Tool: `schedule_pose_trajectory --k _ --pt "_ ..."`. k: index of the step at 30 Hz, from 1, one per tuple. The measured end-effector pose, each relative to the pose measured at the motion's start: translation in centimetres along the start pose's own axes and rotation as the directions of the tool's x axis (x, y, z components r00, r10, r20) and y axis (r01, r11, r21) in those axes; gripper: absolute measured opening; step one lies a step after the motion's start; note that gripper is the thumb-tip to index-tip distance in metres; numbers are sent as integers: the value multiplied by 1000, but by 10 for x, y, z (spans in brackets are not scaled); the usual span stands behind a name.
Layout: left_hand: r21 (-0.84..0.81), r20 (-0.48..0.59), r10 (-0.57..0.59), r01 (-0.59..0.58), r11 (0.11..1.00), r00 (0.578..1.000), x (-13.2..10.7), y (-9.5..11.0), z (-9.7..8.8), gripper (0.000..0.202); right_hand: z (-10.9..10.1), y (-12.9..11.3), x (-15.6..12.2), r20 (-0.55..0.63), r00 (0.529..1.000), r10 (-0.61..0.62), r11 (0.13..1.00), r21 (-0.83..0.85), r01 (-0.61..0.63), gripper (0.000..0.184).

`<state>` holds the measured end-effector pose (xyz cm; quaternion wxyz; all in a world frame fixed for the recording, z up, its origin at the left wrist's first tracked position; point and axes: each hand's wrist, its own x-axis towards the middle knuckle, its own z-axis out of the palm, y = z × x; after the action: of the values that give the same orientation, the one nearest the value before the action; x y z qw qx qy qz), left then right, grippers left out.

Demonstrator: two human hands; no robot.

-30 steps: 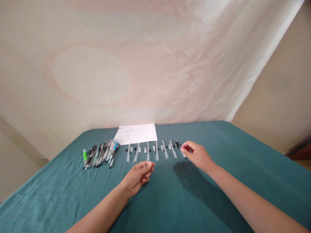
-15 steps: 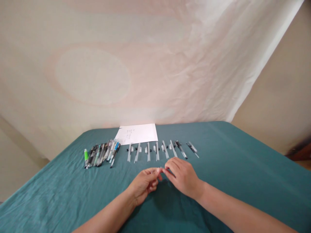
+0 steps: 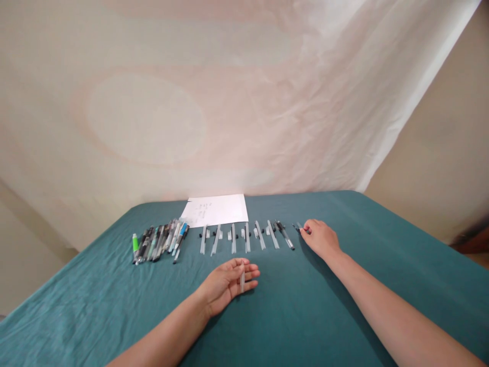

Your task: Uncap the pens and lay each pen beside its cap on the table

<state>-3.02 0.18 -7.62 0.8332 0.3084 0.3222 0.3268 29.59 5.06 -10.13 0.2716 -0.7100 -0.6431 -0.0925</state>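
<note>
My left hand (image 3: 228, 283) rests on the teal tablecloth (image 3: 290, 316), palm up, with a short clear pen barrel (image 3: 242, 277) lying across its loosely curled fingers. My right hand (image 3: 321, 237) reaches to the right end of a row of taken-apart pens (image 3: 244, 237), its fingertips pinched on a small dark pen part (image 3: 299, 227). The row holds several clear barrels with small caps and black bits beside them, ending in a dark pen (image 3: 284, 235).
A bundle of whole pens (image 3: 160, 241), one with a green end, lies at the left. A white sheet of paper (image 3: 216, 210) with faint writing sits behind the row. A cream cloth hangs behind the table.
My right hand moved from the row to meet my left hand, then went out to the row's right end. My left hand opened, and a clear barrel lies in it.
</note>
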Motion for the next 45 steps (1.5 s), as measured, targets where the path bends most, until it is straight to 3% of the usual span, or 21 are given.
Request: schedule_pose_trajectory --k 7,10,11,13,15,16,19,21,23,27,30,33,35,41,45 --pt "24 -42 38 -37 999 998 0 2 2 17 -13 -18 -1 3 999 -42 998 41 42 14" --pt "42 -82 65 -62 997 995 1 3 2 17 -38 -52 -15 76 971 -226 942 270 198 16" --pt "50 -97 74 -69 996 993 1 3 3 17 -47 -66 -22 122 934 -335 887 376 269 16" --pt "64 -124 94 -87 994 988 1 2 3 17 -62 -94 -40 191 805 -562 744 542 391 18" --pt "72 -133 107 -98 993 985 1 0 4 17 -69 -116 -58 153 668 -728 615 577 538 27" --pt "74 -132 113 -104 992 985 0 0 4 18 -69 -124 -66 118 625 -772 574 551 606 24" --pt "100 -109 129 -118 988 986 -1 -2 5 20 -61 -135 -78 50 586 -809 533 485 693 15" --pt "146 -85 160 -146 978 983 -2 -1 6 21 -56 -134 -78 13 600 -800 530 484 696 15" --pt "201 -72 187 -170 965 980 -2 0 6 24 -55 -128 -70 -31 651 -758 559 483 674 15" --pt "248 -41 141 -127 960 989 -2 6 1 22 -51 -93 -41 -126 860 -494 770 396 500 16" --pt "243 3 90 -88 966 996 -2 10 -4 20 -35 -55 -19 -97 958 -270 911 298 287 17" --pt "243 20 72 -75 967 997 -2 11 -5 20 -15 -26 -8 -37 985 -170 960 220 174 16" --pt "249 31 65 -70 966 997 -2 11 -5 20 -6 -19 -6 -13 983 -180 972 150 180 13" --pt "268 39 63 -71 961 997 -2 11 -4 21 -4 -27 -9 77 951 -299 954 31 297 10" --pt "276 43 60 -69 959 997 -2 10 -6 21 -8 -22 -10 79 978 -194 979 -44 197 8"
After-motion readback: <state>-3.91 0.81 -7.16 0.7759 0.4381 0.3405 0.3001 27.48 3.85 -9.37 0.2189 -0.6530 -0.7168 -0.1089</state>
